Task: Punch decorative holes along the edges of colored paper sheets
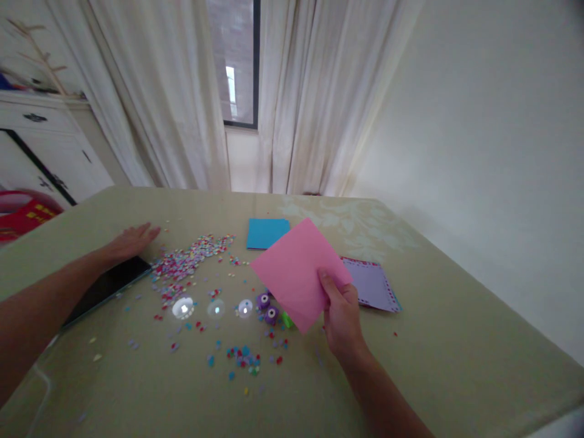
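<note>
One sheet of pink paper stood above the middle of the counter, turned cornerwise like a diamond and pinched near its right-hand corner by the right hand. The thumb lay across the near face, and the other fingers were mostly hidden behind the sheet. The left hand was stretched out at the far left, palm down with its fingers extended, just beyond a dark flat device; whether the palm touched the counter could not be told.

Close to that hand spread a long drift of confetti in pink, white, red and blue, with a smaller cluster of loose bits nearer the front. Just beside the lower left edge of the pink paper, as seen, sat two round purple pieces and a bright green piece, the latter partly hidden.

Behind the sheet lay a blue paper stack, one corner covered from view. To the right, partly behind the right hand, rested lilac paper with a patterned border. A white cable ran along the near left. Pale curtains hung beyond, on both sides of a window.
</note>
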A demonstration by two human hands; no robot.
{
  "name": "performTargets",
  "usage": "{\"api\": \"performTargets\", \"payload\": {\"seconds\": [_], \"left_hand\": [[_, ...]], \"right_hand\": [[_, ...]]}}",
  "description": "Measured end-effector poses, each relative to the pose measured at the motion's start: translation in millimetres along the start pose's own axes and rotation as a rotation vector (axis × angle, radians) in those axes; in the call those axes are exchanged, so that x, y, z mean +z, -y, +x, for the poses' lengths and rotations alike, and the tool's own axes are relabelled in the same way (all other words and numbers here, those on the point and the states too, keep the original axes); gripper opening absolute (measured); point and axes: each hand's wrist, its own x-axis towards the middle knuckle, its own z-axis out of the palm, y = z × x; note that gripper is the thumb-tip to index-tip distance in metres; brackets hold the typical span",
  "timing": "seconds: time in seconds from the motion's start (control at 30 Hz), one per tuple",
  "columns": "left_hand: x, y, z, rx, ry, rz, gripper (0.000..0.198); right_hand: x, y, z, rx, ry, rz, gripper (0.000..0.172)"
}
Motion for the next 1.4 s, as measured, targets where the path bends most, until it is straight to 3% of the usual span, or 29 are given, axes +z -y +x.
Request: {"api": "performTargets", "payload": {"seconds": [0.1, 0.2, 0.3, 0.33, 0.37, 0.47, 0.57, 0.67, 0.77, 0.87, 0.93, 0.97, 1.03, 1.13, 1.27, 1.4], "left_hand": [[17.9, -6, -4, -0.016, 0.194, 0.069, 0.135], [34.8, -25, -18, 0.048, 0.334, 0.077, 0.141], [38.4, -41, -28, 0.219, 0.512, 0.036, 0.113], [36.4, -42, -26, 0.261, 0.517, 0.027, 0.106], [33.2, -42, -21, 0.275, 0.487, 0.038, 0.103], [21.7, -26, 11, 0.153, 0.219, 0.123, 0.114], [18.5, -3, 48, 0.053, 0.111, 0.137, 0.127], [34.0, 8, 67, -0.020, 0.110, 0.142, 0.141], [62.1, -2, 56, 0.030, 0.207, 0.119, 0.142], [80.5, -23, 31, 0.167, 0.312, 0.058, 0.122], [78.6, -33, 23, 0.267, 0.350, -0.027, 0.099], [73.7, -34, 25, 0.280, 0.311, -0.067, 0.091], [60.0, -30, 39, 0.240, 0.135, -0.067, 0.087], [43.6, -8, 75, 0.124, 0.007, -0.032, 0.109], [44.7, 21, 115, 0.034, -0.025, -0.001, 0.137], [60.4, 24, 135, 0.010, 0.025, -0.003, 0.137]], "right_hand": [[3, 6, -6, 0.032, -0.031, 0.033, 0.046], [5, 9, -10, 0.055, -0.052, 0.045, 0.048], [8, 12, -14, 0.123, -0.072, 0.036, 0.049], [9, 13, -15, 0.141, -0.081, 0.034, 0.050], [10, 14, -15, 0.154, -0.092, 0.034, 0.051], [11, 15, -17, 0.169, -0.131, 0.031, 0.052], [9, 13, -16, 0.182, -0.176, 0.009, 0.052], [5, 10, -14, 0.202, -0.204, -0.016, 0.055], [3, 10, -14, 0.213, -0.238, -0.016, 0.059], [4, 15, -16, 0.226, -0.256, 0.006, 0.061], [6, 18, -19, 0.231, -0.276, 0.005, 0.060], [7, 19, -20, 0.234, -0.284, -0.002, 0.060], [8, 19, -21, 0.242, -0.284, -0.018, 0.061], [6, 15, -21, 0.271, -0.277, -0.051, 0.064], [0, 8, -22, 0.316, -0.278, -0.071, 0.067], [-3, 7, -27, 0.329, -0.306, -0.044, 0.073]]}}
